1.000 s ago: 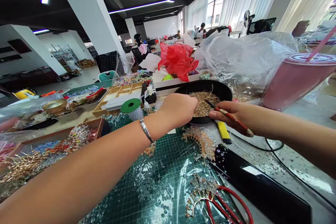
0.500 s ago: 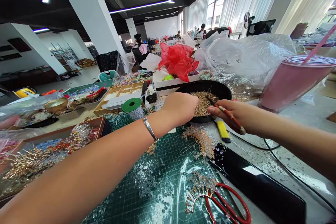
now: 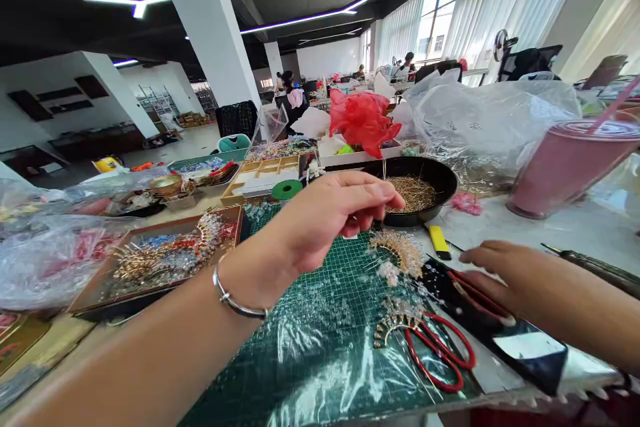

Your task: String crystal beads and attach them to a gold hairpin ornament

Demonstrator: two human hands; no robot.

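Note:
My left hand (image 3: 345, 213) is raised over the cutting mat (image 3: 320, 327), thumb and fingers pinched together. Thin gold pins (image 3: 384, 170) stick up from its fingertips, in front of the black bowl (image 3: 440, 180) of loose gold pins. At the right, my right hand (image 3: 505, 280) hovers with fingers stretched out above red-handled pliers (image 3: 483, 297), which appear to lie on a glossy black panel (image 3: 530, 347). Near the hands are a beaded comb (image 3: 400, 250), a second gold comb (image 3: 393, 327) and red-handled scissors (image 3: 443, 350). Clear beads (image 3: 320, 303) are scattered on the mat.
A pink drink cup (image 3: 555, 167) with a straw stands at the right. A yellow lighter (image 3: 439, 242) lies below the bowl. Behind it are a red plastic bag (image 3: 363, 120) and clear bags (image 3: 480, 113). A box of beaded pieces (image 3: 170, 253) sits at the left.
My left hand has come out of the bowl toward me, gold pins in its fingertips. The right hand has moved down and right with the pliers, and its fingers have loosened.

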